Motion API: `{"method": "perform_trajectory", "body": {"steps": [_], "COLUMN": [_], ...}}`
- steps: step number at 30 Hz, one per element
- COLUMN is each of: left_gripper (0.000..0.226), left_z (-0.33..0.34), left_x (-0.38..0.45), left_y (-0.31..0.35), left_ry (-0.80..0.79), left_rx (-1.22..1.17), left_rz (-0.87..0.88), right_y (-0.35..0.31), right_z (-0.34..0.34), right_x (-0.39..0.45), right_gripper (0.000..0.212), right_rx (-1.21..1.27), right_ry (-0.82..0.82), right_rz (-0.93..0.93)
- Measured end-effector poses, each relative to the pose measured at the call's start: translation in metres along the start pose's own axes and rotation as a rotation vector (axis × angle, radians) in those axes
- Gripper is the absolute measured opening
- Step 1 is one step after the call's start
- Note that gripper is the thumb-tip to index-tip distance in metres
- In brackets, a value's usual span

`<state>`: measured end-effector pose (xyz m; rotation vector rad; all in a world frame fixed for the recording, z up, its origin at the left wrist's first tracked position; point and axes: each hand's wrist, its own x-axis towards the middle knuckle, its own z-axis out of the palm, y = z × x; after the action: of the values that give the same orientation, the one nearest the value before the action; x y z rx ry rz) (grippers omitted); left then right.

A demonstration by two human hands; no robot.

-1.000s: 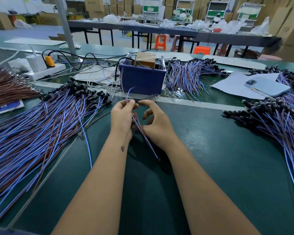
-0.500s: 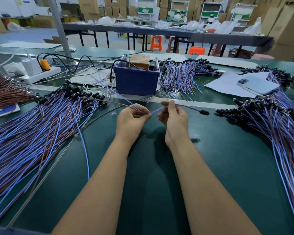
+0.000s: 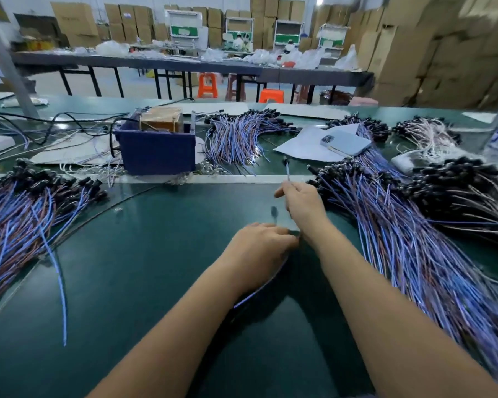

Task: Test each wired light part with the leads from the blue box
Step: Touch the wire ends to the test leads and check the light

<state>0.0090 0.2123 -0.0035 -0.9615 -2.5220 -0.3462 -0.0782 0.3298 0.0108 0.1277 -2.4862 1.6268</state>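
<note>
The blue box [image 3: 156, 147] stands at the back of the green table, left of centre, with a brown block inside it. My right hand [image 3: 302, 205] pinches one wired light part [image 3: 286, 168] and holds it up, black tip pointing away, beside the right pile of wired parts [image 3: 408, 248]. My left hand [image 3: 259, 245] lies low on the table just left of my right wrist, fingers curled and blurred. A blue wire [image 3: 250, 295] shows under its wrist; whether the hand holds it is unclear. Another big pile of wired parts [image 3: 20, 214] lies at the left.
A third bundle of parts [image 3: 236, 139] lies behind, right of the box. A phone [image 3: 345, 143] rests on paper sheets at the back right. Black cables [image 3: 69, 122] and a power strip sit at the back left. One loose blue wire [image 3: 59, 282] trails over the green table [image 3: 144, 282].
My right hand has moved right and away with the wired part, toward the right pile. My left hand has dropped toward the table and closer to me. The view has swung right.
</note>
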Motion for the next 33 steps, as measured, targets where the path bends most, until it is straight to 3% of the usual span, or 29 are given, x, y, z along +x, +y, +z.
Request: {"method": "perform_trajectory", "body": {"steps": [4,7,10,12,16,20,23,28,33], "left_gripper": [0.046,0.06,0.062,0.06,0.047,0.034,0.028,0.027,0.027], "left_z": [0.015,0.025,0.035,0.04,0.044,0.037,0.02,-0.017,-0.048], "left_x": [0.03,0.045,0.048,0.046,0.04,0.028,0.006,-0.046,-0.102], "left_y": [0.039,0.063,0.074,0.074,0.057,0.026,-0.007,-0.065,-0.109], "left_ry": [-0.055,-0.117,-0.2,-0.218,-0.105,0.015,0.085,0.278,0.317], "left_rx": [-0.312,-0.459,-0.467,-0.49,-0.392,-0.348,-0.321,-0.245,0.04], "left_rz": [-0.078,-0.094,-0.089,-0.095,-0.232,-0.529,-0.708,-1.02,-1.209], "right_y": [0.001,0.006,0.019,0.028,0.031,0.012,-0.003,-0.02,-0.043], "right_z": [-0.059,-0.092,-0.114,-0.121,-0.115,-0.079,-0.032,0.061,0.139], "right_x": [0.008,0.008,0.008,0.009,0.007,-0.002,-0.01,-0.028,-0.042], "right_gripper": [0.039,0.037,0.026,0.032,0.049,0.045,0.042,0.038,0.032], "right_rx": [-0.363,-0.478,-0.585,-0.659,-0.779,-0.762,-0.712,-0.655,-0.603], "right_ry": [0.097,0.222,0.294,0.258,0.282,0.328,0.26,-0.018,-0.238], "right_rz": [-0.133,-0.175,-0.119,-0.016,0.1,-0.017,-0.131,-0.25,-0.298]}}
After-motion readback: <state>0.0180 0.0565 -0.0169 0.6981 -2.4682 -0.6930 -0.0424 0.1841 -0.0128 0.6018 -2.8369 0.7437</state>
